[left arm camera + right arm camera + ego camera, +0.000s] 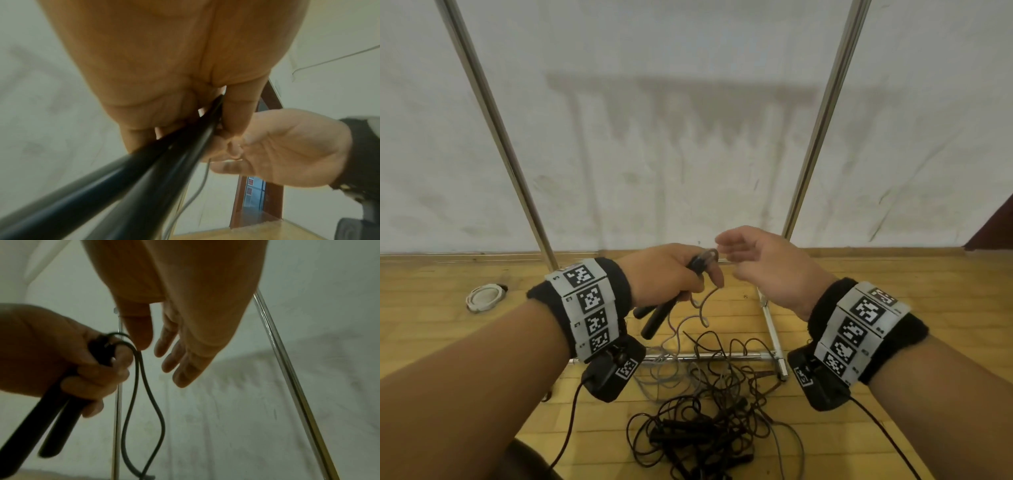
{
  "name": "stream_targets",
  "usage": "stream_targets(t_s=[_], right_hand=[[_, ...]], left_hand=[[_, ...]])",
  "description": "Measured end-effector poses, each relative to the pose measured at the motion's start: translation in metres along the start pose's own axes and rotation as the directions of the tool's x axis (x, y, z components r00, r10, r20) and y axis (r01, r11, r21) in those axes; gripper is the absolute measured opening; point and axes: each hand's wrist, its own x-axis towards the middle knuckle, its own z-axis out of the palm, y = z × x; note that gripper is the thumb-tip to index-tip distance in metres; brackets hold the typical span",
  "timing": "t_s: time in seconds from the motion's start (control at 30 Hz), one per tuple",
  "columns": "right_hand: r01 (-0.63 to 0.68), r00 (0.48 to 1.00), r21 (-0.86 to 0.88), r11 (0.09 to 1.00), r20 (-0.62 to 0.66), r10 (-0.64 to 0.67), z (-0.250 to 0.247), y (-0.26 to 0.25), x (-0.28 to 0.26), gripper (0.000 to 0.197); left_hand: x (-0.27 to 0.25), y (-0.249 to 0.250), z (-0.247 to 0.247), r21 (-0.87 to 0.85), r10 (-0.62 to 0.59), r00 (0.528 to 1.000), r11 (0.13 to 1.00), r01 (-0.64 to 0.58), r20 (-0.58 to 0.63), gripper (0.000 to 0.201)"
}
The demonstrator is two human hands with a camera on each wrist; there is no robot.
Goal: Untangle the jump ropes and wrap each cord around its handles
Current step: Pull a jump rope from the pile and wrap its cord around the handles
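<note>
above the tangled pile (709, 411) of dark cords on the wooden floor (893, 274), the left hand (664, 274) grips two black handles (657, 317) side by side, fingers curled round them, their free ends pointing down toward the pile. from the top of those handles a grey cord (698, 308) loops out and trails down into the pile. the right hand (767, 267) hovers just beside the top of the handles with fingers relaxed and spread, holding nothing; in the right wrist view its fingertips (144, 344) are near the cord's loop (141, 386) but apart from it.

judging by this, the task is early on for this rope: one pair of handles is gathered, yet no turns of cord show around them, and most of its length still lies mixed into the pile. other black handles (681, 435) and dark brown cords lie knotted together in that pile, so more ropes remain to be separated and wrapped. a coiled white item (484, 297) lies on the floor well to the left of the pile; it may be a rope already finished, but it is too small to tell.

how many ropes make up the pile cannot be counted, and its near edge is cut off by the frame. the left wrist view is blurred, with the handles filling it, so the grip's detail is hard to read there.
</note>
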Motion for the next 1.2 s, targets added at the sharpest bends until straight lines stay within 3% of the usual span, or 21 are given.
stream_targets(t_s=[0.07, 0.2, 0.3, 0.37, 0.47, 0.53, 0.6, 0.63, 0.67, 0.7, 0.77, 0.83, 0.93, 0.97, 1.0, 1.03, 1.07, 1.1, 1.13, 1.17, 1.2], right_hand=[[0.032, 0.989, 0.057, 0.998, 0.143, -0.04, 0.004, -0.001, -0.002, 0.059], [0.088, 0.975, 0.055, 0.995, 0.201, -0.098, 0.013, 0.003, -0.002, 0.028], [0.095, 0.973, 0.04, 0.995, 0.206, -0.101, 0.012, 0.014, 0.001, 0.011], [0.084, 0.973, -0.047, 0.995, 0.219, -0.071, 0.004, 0.024, 0.006, 0.015], [0.027, 0.967, -0.292, 0.956, 0.249, 0.049, -0.014, 0.048, 0.011, 0.025], [-0.04, 0.967, -0.517, 0.855, 0.195, 0.163, -0.029, 0.066, 0.012, 0.027], [-0.167, 0.98, -0.567, 0.807, -0.009, 0.196, -0.045, 0.077, 0.015, 0.029], [-0.198, 0.979, -0.552, 0.81, -0.151, 0.136, -0.054, 0.078, 0.018, 0.03], [-0.193, 0.953, -0.538, 0.821, -0.301, 0.027, -0.064, 0.076, 0.02, 0.03], [-0.161, 0.889, -0.512, 0.843, -0.447, -0.101, -0.074, 0.07, 0.023, 0.027], [-0.012, 0.685, -0.425, 0.905, -0.663, -0.302, -0.088, 0.049, 0.022, 0.021], [0.136, 0.527, -0.375, 0.917, -0.757, -0.388, -0.099, 0.03, 0.018, 0.021], [0.187, 0.444, -0.413, 0.891, -0.774, -0.452, -0.107, 0.017, 0.01, 0.019], [0.156, 0.448, -0.444, 0.882, -0.764, -0.464, -0.109, 0.017, 0.009, 0.018], [0.09, 0.488, -0.484, 0.871, -0.741, -0.462, -0.11, 0.02, 0.01, 0.019], [-0.003, 0.582, -0.529, 0.849, -0.691, -0.428, -0.109, 0.024, 0.012, 0.02], [-0.109, 0.724, -0.582, 0.806, -0.602, -0.336, -0.107, 0.03, 0.014, 0.021], [-0.203, 0.867, -0.654, 0.729, -0.466, -0.177, -0.104, 0.037, 0.017, 0.023], [-0.25, 0.953, -0.749, 0.614, -0.301, 0.022, -0.097, 0.042, 0.018, 0.026], [-0.219, 0.971, -0.831, 0.512, -0.134, 0.199, -0.089, 0.046, 0.018, 0.032], [-0.148, 0.953, -0.869, 0.473, 0.003, 0.304, -0.081, 0.047, 0.018, 0.039]], left_hand=[[-0.005, 0.008, -0.002, -0.041, 0.046, 0.999, 0.998, -0.046, -0.007, 0.017], [-0.005, 0.016, -0.014, 0.022, 0.123, 0.977, 0.992, -0.121, -0.176, 0.017], [-0.006, 0.015, -0.029, -0.22, 0.135, 0.898, 0.944, -0.245, -0.419, 0.019], [-0.007, 0.012, -0.038, -0.406, 0.082, 0.831, 0.843, -0.353, -0.551, 0.027], [-0.009, 0.008, -0.057, -0.512, -0.034, 0.726, 0.732, -0.45, -0.687, 0.029], [-0.013, 0.005, -0.071, -0.544, -0.1, 0.665, 0.669, -0.506, -0.74, 0.021], [-0.016, -0.002, -0.082, -0.541, -0.164, 0.606, 0.665, -0.515, -0.778, 0.021], [-0.017, -0.006, -0.084, -0.527, -0.178, 0.585, 0.684, -0.505, -0.791, 0.02], [-0.017, -0.01, -0.085, -0.512, -0.183, 0.571, 0.704, -0.492, -0.8, 0.021], [-0.016, -0.014, -0.085, -0.5, -0.187, 0.561, 0.723, -0.477, -0.806, 0.022], [-0.013, -0.02, -0.085, -0.487, -0.21, 0.543, 0.757, -0.435, -0.813, 0.021], [-0.009, -0.024, -0.087, -0.487, -0.245, 0.523, 0.778, -0.396, -0.816, 0.017], [-0.008, -0.025, -0.09, -0.516, -0.293, 0.487, 0.744, -0.424, -0.823, 0.017], [-0.008, -0.024, -0.09, -0.527, -0.304, 0.476, 0.719, -0.453, -0.825, 0.019], [-0.008, -0.022, -0.088, -0.537, -0.312, 0.47, 0.691, -0.485, -0.826, 0.02], [-0.008, -0.02, -0.086, -0.549, -0.315, 0.474, 0.661, -0.512, -0.822, 0.02], [-0.007, -0.018, -0.082, -0.564, -0.312, 0.492, 0.634, -0.529, -0.813, 0.019], [-0.007, -0.016, -0.077, -0.578, -0.295, 0.525, 0.623, -0.528, -0.798, 0.018], [-0.005, -0.016, -0.071, -0.585, -0.259, 0.573, 0.634, -0.506, -0.777, 0.016], [-0.004, -0.015, -0.065, -0.579, -0.21, 0.628, 0.668, -0.467, -0.749, 0.014], [-0.003, -0.014, -0.058, -0.555, -0.154, 0.682, 0.719, -0.418, -0.715, 0.015]])
